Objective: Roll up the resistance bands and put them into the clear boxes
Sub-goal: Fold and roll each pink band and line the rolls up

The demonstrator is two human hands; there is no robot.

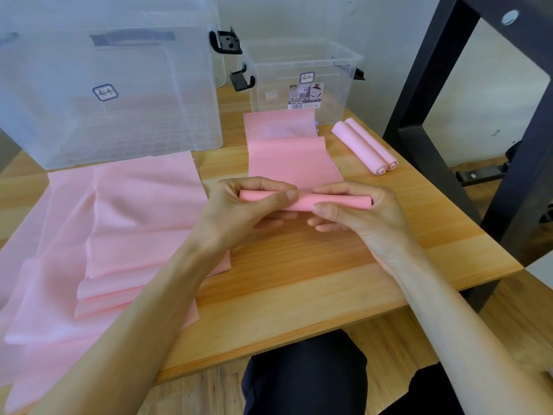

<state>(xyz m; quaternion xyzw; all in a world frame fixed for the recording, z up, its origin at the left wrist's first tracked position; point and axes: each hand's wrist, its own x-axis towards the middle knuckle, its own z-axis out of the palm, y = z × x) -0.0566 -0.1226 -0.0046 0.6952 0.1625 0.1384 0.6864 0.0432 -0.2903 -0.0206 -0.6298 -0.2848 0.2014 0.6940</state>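
Where the wooden bench (pixel 299 283) meets its near edge, dark trousers (pixel 305 375) show below it; its right edge ends beside a black frame (pixel 425 94), and the left side is cut off by the picture.

Large clear box (pixel 110 85): far left of bench, upright, top cut off, black latch at its right side; contents hard to make out through the cloudy wall.

Loose bands (pixel 113 235): pink sheets spread and overlapping over the left half of the bench, below the large box, running out of view at left and bottom; the count cannot be told.

Small clear box (pixel 302 76): far centre, open-topped, labelled front, black latches on both sides; nothing discernible inside.

Band (pixel 293 157): pink strip lying flat from the small box's foot towards the person, its near end wound into a roll (pixel 305 200) lifted just above the bench.

Left hand (pixel 236 208): grip clamped on the roll's left part, thumb on top, fingers curled beneath and partly hidden.

Right hand (pixel 359 211): grip clamped on the roll's right part, thumb on the near side, fingers over the far side.

Finished rolls (pixel 365 146): two pink, touching side by side, on the bench right of the flat strip, near the right edge.

Open room: bare wood in front of the hands to the near edge, and a strip between band and finished rolls.
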